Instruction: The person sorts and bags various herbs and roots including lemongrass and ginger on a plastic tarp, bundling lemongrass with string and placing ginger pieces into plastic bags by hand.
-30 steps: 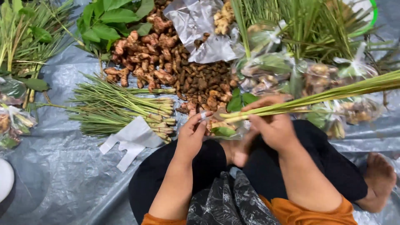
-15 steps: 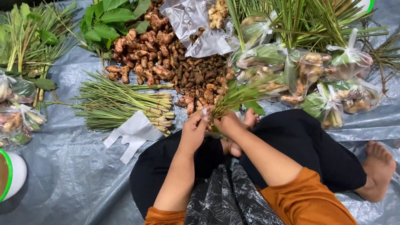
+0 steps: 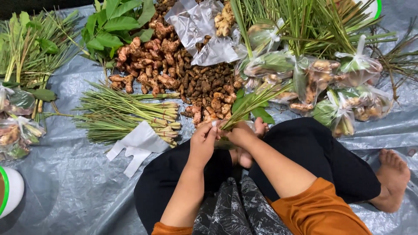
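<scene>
I sit cross-legged on a grey tarp. My right hand grips the base of a small bundle of lemongrass stalks and green leaves that points up and to the right. My left hand pinches the same bundle's base from the left, fingertips touching a bit of clear plastic. Both hands meet above my lap, just in front of a pile of small brown rhizomes.
Trimmed lemongrass and a white plastic bag lie at left. Ginger roots, leafy branches, long grass and several tied clear bags of herbs ring the front. A white bowl sits lower left.
The bundle in my hands has swung from lying long toward the right to pointing up-right and shorter in view. My view has shifted; both hands stay together at its base.
</scene>
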